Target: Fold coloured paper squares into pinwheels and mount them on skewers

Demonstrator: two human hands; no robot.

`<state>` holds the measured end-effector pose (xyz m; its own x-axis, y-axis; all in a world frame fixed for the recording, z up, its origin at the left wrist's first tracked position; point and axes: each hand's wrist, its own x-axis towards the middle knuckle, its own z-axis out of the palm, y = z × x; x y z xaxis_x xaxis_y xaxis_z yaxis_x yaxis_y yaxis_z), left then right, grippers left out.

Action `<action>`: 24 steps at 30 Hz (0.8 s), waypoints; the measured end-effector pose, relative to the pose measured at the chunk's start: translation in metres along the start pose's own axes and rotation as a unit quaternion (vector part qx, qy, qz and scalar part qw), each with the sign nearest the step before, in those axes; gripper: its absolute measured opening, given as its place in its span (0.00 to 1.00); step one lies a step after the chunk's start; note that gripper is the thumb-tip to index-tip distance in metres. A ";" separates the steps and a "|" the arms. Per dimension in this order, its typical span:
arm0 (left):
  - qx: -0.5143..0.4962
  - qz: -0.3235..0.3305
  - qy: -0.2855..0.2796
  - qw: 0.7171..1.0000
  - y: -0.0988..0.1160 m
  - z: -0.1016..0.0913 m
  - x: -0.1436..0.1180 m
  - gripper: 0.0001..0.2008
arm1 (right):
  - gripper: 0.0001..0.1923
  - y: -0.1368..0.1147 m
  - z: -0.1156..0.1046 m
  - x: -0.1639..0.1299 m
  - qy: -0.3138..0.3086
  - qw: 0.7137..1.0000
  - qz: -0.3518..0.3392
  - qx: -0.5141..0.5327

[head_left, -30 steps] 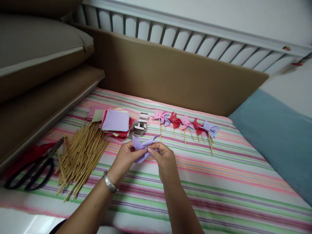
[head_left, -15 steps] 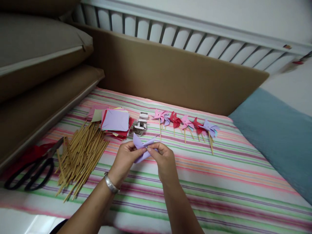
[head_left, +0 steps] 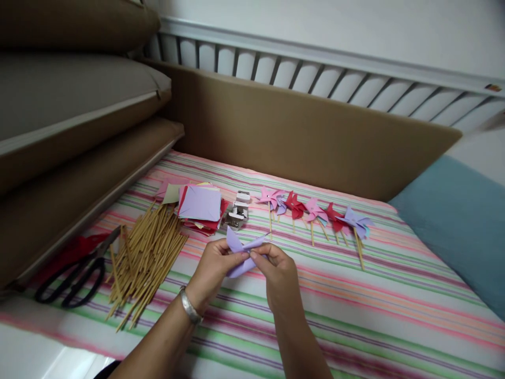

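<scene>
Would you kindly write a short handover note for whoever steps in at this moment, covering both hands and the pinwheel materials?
Left hand and right hand: both pinch a half-folded purple paper above the striped cloth.
Materials: bamboo sticks piled on the left, scissors beyond them, paper squares stacked behind, small stapler beside the stack.
Done: a row of finished pinwheels on sticks.
Left: this purple piece has no stick yet; many sticks and squares are unused.
</scene>
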<state>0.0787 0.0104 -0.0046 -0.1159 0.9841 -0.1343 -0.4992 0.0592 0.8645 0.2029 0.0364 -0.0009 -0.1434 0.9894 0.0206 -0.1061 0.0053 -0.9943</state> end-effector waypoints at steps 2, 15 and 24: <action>0.000 0.007 0.000 1.000 0.000 0.000 -0.001 0.09 | 0.04 0.000 0.000 0.000 0.001 1.000 0.001 0.004; -0.017 0.012 0.013 1.000 0.001 0.004 -0.003 0.10 | 0.07 0.004 0.000 0.001 0.022 0.999 -0.012 -0.038; -0.013 0.005 0.003 1.000 0.010 0.004 -0.008 0.09 | 0.16 -0.017 0.003 -0.013 -0.023 0.999 -0.042 -0.015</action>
<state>0.0782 0.0040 0.0070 -0.1258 0.9838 -0.1276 -0.5200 0.0441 0.8530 0.2037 0.0225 0.0157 -0.1809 0.9774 0.1090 -0.0907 0.0937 -0.9915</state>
